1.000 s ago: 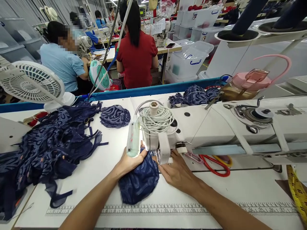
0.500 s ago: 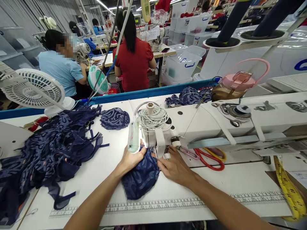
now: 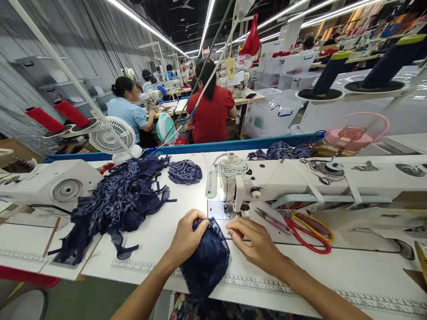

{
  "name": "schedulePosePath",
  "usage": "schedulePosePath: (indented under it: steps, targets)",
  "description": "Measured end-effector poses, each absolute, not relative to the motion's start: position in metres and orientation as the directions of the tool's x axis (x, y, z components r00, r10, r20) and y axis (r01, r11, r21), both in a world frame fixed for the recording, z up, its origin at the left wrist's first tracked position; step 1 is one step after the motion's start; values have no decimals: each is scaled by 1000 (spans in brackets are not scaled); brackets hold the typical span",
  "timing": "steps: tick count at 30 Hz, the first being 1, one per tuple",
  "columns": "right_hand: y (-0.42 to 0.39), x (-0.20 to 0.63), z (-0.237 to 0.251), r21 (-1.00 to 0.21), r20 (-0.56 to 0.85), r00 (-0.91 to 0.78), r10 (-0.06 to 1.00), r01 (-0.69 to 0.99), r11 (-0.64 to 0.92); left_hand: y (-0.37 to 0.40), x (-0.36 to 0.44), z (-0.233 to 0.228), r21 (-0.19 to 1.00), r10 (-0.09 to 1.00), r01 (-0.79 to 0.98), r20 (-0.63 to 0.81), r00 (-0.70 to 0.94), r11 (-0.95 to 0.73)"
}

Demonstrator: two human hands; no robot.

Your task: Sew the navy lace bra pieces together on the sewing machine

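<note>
My left hand [image 3: 188, 238] pinches the top edge of a dark navy patterned fabric piece [image 3: 208, 264], thumb in front. The cloth hangs toward the table's front edge, over the printed ruler. To its right, just off the cloth's edge, is my right hand [image 3: 255, 242], its fingers curled and drawn together; whatever they may hold is too small to make out. Behind both hands stands the sewing machine [image 3: 238, 191], its presser foot [image 3: 229, 208] and metal plate bare of the cloth.
Scissors with red handles [image 3: 310, 233] and small pink-handled snips [image 3: 275, 221] lie under the machine arm. A heap of navy pieces [image 3: 123, 200] spreads at left, near a round fabric stack [image 3: 185, 172]. A white fan [image 3: 113, 135] and a pink-lidded bottle [image 3: 348, 135] stand behind.
The navy fabric has come out from under the presser foot, toward me. Both hands have drawn back with it, the right now apart from the cloth. My view has tilted up and turned left.
</note>
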State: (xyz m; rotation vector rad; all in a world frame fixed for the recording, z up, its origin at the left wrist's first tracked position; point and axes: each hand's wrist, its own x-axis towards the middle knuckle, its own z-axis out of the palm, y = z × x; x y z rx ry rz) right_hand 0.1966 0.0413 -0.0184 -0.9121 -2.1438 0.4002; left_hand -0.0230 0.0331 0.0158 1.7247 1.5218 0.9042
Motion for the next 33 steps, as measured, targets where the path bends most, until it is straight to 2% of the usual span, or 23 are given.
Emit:
schedulePosePath:
  steps: [3, 7, 11, 14, 18, 20, 24, 27, 30, 33]
  targets:
    - [24, 183, -5, -587, 481, -444, 756, 477, 654, 18, -13, 19, 875, 994, 474, 76, 75, -103]
    - [14, 175, -2, -606, 493, -362, 791, 510, 611, 5, 0, 22, 939, 994, 337, 36, 103, -69]
    - [11, 181, -5, -626, 537, -333, 775, 457, 631, -3, 1, 28, 975, 944, 48, -220, 247, 215]
    - [6, 185, -5, -607, 565, -309, 765, 472, 640, -7, 2, 33, 937, 886, -30, -317, 339, 347]
    - [-1, 185, -4, -600, 540, -306, 784, 513, 614, -15, 13, 30, 932, 909, -110, -303, 285, 345]
    - [-4, 185, -2, -651, 489, -280, 826, 514, 559, -18, 20, 23, 935, 928, -129, -296, 227, 330]
    - [-13, 186, 6, -839, 224, -225, 948, 450, 305, -19, 28, 9, 954, 967, -165, -238, 89, 250]
    - [-19, 185, 9, -864, 77, -292, 953, 458, 210, -18, 32, 2, 956, 979, -211, -202, 31, 204]
    - [-21, 183, 6, -841, 86, -275, 957, 496, 218, -17, 35, -1, 950, 974, -214, -220, 59, 227]
    - [-16, 186, 6, -850, 127, -263, 956, 468, 242, -14, 31, -2, 970, 974, -108, -208, 93, 217]
